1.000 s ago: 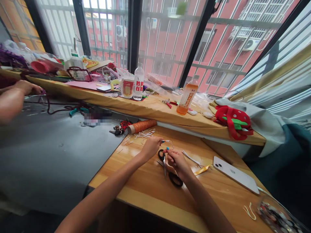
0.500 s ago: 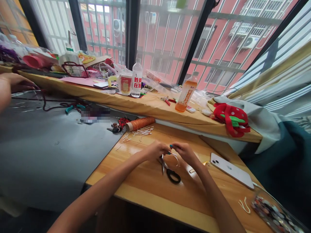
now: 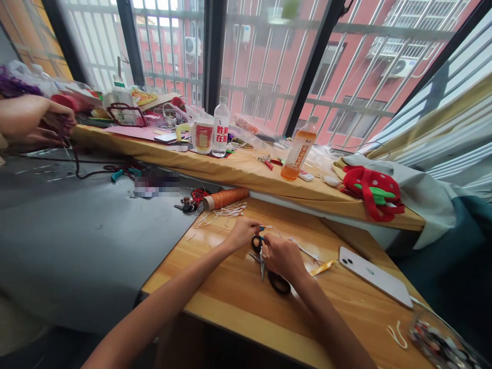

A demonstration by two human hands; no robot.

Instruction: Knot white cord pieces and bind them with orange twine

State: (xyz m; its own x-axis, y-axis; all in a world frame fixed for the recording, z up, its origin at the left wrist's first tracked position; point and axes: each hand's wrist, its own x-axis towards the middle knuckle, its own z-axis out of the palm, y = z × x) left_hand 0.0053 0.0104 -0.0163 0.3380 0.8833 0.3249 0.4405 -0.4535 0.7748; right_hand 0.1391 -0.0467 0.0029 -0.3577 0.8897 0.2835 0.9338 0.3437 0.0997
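My left hand is closed in a pinch above the wooden table, holding a thin white cord that loops out to the right from the fingertips. Close beside it, my right hand has its fingers bent together at the same cord; exactly what sits between them is partly hidden. Under both hands lie scissors with black handles, their blades apart and partly covered by my right hand. Right of my right hand are a white strip and a yellow ribbon-like piece.
An orange thread spool and cut white cord ends lie at the table's back. A phone and a container of beads are at right. At left, another person's hands handle dark red cord. Bottles stand on the ledge.
My right hand has moved down and toward the left, now covering part of the scissors. The white cord has swung up to the right. The other person's hands have come further into view.
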